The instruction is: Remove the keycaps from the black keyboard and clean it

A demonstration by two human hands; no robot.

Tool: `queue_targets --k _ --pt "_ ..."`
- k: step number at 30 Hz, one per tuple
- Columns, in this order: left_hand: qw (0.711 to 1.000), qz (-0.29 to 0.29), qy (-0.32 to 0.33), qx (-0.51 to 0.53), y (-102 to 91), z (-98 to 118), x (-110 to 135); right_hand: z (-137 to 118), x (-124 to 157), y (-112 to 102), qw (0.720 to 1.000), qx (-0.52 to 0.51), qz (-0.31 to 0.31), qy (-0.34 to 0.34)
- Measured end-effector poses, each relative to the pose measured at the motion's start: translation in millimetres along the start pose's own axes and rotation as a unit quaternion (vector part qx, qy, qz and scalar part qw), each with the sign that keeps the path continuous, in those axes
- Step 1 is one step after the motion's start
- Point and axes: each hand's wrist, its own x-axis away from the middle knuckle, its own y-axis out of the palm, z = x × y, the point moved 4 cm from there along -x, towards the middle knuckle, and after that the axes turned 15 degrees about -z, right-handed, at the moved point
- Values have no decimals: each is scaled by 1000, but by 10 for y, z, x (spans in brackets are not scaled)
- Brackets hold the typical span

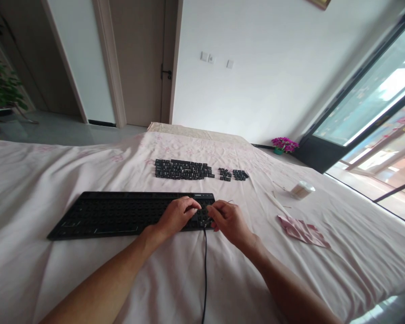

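Note:
A black keyboard (pixel 114 213) with its keycaps off lies on the pale pink cloth. My left hand (pixel 177 217) rests on its right end, fingers curled down onto the frame. My right hand (pixel 227 219) is beside it at the keyboard's right edge, fingers pinched on a thin wire tool whose loop sticks up behind the hand. Between the two hands sits a small dark piece I cannot make out. A black cable (pixel 204 270) runs from there toward me. Several removed keycaps (pixel 184 170) lie in rows farther back, with a smaller group of keycaps (pixel 234 174) to their right.
A pink cloth (pixel 302 230) lies crumpled to the right of my right hand. A small round container (pixel 302 190) lies farther back right, thin sticks near it. Beyond the covered surface (pixel 54 279) are a door, a plant at left, flowers and a window at right.

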Motion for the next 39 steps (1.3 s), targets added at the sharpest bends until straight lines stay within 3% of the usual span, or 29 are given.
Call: queue_targets --k 6,10,14,16,21,26,28,31,35,39 --pt "1000 -8 6 -29 15 -1 15 -181 -62 67 980 179 24 -80" --pt "999 -18 8 -46 24 -4 23 -200 -96 125 967 233 27 -102" --pt "999 -19 26 -36 25 -7 22 -241 -156 202 954 267 -8 -134" --pt "999 -15 29 -39 24 -20 21 -233 -210 211 958 250 -34 -134" --pt "998 -6 22 -51 17 -48 23 5 -232 128 993 92 -66 -9" --pt "998 -17 29 -45 21 -39 9 -77 -114 147 973 190 -58 -118" --pt "999 -18 22 -45 17 -47 8 -109 -114 188 965 215 -74 -132" --pt "998 -34 23 -49 25 -43 24 -58 -111 212 968 207 -73 -124" --pt "993 -67 46 -81 93 39 57 97 -30 193 971 179 -25 -157" --pt "988 -36 19 -149 194 116 59 127 17 216 959 182 2 -219"
